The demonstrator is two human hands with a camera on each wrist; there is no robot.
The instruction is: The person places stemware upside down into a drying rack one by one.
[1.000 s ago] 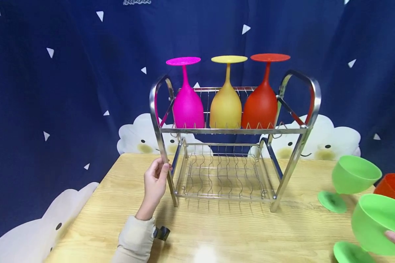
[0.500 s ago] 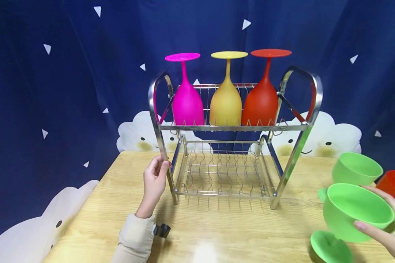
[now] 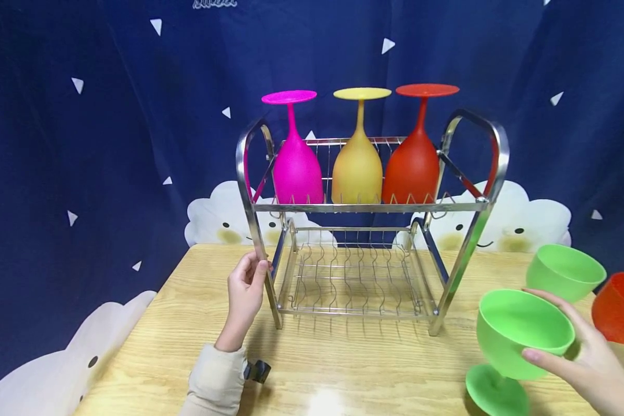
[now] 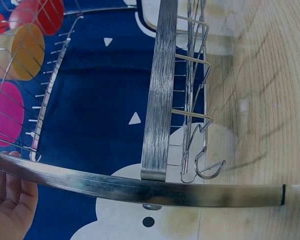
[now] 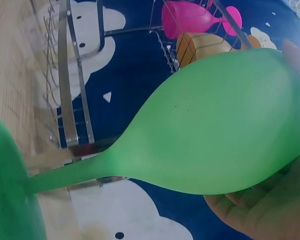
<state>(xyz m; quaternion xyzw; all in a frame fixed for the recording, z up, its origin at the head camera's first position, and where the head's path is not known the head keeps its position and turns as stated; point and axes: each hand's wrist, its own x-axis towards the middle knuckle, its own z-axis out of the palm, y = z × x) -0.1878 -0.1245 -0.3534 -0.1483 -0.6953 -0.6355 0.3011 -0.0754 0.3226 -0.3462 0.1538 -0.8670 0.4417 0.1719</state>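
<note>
navy-blue cloth backdrop with white triangles and smiling clouds, filling the upper frame; pale wood-grain tabletop, spreading across the lower frame.

item: two-tier shiny metal wire rack, standing at centre frame. its upper tier is bearing, left to right, a magenta goblet, a yellow goblet and a red goblet, all resting rim down.

item: frosted light-green stemmed goblet, wide-bowled, occupying the lower right of the frame, its mouth facing up. whether its foot is touching the tabletop, cannot tell.

right hand, lower right: thumb and fingers are gripping the light-green bowl from opposite sides.

left hand, left of centre: thumb and fingers are pinching the rack by its front left leg.

handling, by judgement: looking like thin plastic, so probably light, slightly yielding, hardly fragile; the smooth curve may be slipping under a loose hold. the broad bowl is offering the surest grip; the slim stem is suiting a pinch for turning.
</note>
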